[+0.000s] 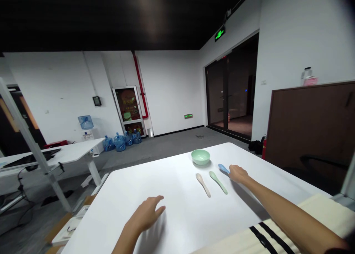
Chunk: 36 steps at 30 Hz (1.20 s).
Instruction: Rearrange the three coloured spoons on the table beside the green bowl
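Observation:
On the white table (177, 217), my right hand (237, 173) is closed around the handle of a blue spoon (223, 168), whose bowl sticks out to the left of my fingers. A green spoon (218, 182) and a beige spoon (203, 184) lie side by side just left of that hand. A pale green bowl (200, 156) stands beyond the spoons, near the table's far edge. My left hand (146, 214) rests flat on the table near me, fingers stretched out, holding nothing.
A second white desk (55, 154) stands at the left with a slanted metal pole (33, 146). Several blue water jugs (119, 141) sit by the far wall. A dark wooden cabinet (313, 124) and a chair (318, 165) are on the right.

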{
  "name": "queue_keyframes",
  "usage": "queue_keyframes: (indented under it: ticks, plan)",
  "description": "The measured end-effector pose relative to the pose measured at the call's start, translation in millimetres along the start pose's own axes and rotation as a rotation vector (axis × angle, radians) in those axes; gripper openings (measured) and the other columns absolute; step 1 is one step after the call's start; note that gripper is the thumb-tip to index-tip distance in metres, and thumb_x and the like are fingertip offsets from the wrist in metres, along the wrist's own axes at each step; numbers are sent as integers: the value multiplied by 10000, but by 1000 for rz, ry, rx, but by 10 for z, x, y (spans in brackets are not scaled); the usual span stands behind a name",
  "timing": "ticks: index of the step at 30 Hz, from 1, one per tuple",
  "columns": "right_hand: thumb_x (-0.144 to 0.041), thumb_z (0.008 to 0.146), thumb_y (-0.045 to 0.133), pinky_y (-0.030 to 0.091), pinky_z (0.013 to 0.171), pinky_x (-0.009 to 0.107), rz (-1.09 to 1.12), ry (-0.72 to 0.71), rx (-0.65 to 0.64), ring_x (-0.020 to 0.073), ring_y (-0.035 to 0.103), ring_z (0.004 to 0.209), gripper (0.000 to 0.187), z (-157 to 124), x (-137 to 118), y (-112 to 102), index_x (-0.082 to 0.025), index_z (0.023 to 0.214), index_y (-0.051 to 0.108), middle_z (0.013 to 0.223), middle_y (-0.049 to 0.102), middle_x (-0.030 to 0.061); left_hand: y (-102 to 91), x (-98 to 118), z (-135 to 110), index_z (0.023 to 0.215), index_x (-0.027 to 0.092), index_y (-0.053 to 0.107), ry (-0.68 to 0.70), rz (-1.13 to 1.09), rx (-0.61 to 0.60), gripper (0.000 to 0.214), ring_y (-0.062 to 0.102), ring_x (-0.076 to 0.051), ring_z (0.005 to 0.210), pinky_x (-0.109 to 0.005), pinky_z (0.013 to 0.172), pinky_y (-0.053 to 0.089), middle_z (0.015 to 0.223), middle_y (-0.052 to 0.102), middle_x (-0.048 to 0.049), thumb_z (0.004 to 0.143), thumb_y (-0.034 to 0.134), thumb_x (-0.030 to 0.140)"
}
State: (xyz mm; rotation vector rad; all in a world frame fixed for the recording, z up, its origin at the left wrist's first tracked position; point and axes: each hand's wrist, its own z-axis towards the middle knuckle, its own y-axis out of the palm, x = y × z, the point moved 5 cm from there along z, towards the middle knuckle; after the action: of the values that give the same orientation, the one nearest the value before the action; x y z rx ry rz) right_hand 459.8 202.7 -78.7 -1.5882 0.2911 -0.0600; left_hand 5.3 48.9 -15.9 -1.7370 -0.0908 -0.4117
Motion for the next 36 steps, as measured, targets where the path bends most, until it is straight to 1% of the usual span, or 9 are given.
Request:
queue_keyframes:
  ticks: [4,10,17,22,25,28,30,33,36]
  plan:
    - [-149,792,567,428,678,308,-3,9,-13,286,653,959,231,43,101,68,-118,1000,663,1088,652,193,0,7,14,1360,288,489,6,12,-9,551,517,-263,1230,-400,1021,393,1341,575,-75,889,391,557]
    - [-104,759,555,449,690,327,-30,-7,-29,297,657,972,279,58,103,143,-110,1016,662,1069,660,195,5,1,12,1365,285,485,4,13,-5,557,523,-269,1221,-403,1015,400,1334,579,-75,889,389,556]
    - [-137,742,586,463,717,324,-18,0,-32,283,660,963,292,63,103,178,-120,1022,667,1052,664,191,13,-10,22,1364,292,483,-5,9,-13,557,524,-266,1221,-402,1014,398,1340,572,-76,889,385,566]
    - [-199,750,609,454,695,328,14,5,-35,286,658,928,272,52,109,152,-116,1002,669,1036,668,183,30,-50,32,1358,306,486,-8,-6,-1,563,523,-269,1221,-398,1008,402,1333,578,-63,879,387,586]
    - [-285,789,592,448,691,327,38,18,-5,292,651,943,274,14,81,46,-118,991,672,1057,668,189,23,-48,23,1352,304,492,-12,-6,0,559,528,-271,1215,-399,1007,402,1331,579,-63,877,390,581]
    - [-373,838,530,444,692,326,48,28,53,295,643,958,324,-55,-1,-146,-125,993,669,1086,663,191,11,-34,8,1351,296,494,-18,-4,-6,559,528,-270,1215,-397,1008,402,1338,574,-70,878,393,576]
    - [-416,860,490,440,694,329,43,17,84,295,645,945,360,-118,-100,-301,-130,982,670,1071,667,187,7,-26,2,1352,289,495,-14,-2,-7,560,526,-267,1218,-395,1010,401,1340,572,-76,879,395,571]
    - [-478,880,448,432,731,343,48,-51,148,298,638,960,412,-234,-310,-551,-148,984,671,1059,672,177,11,-30,4,1353,286,495,-6,6,-3,560,528,-267,1215,-396,1012,398,1342,571,-81,880,396,568]
    - [-515,891,417,420,802,352,101,-157,215,299,609,1040,468,-365,-517,-737,-160,1082,656,1117,664,170,23,-37,16,1351,288,497,7,12,-1,562,531,-271,1211,-396,1006,401,1341,573,-77,879,393,573]
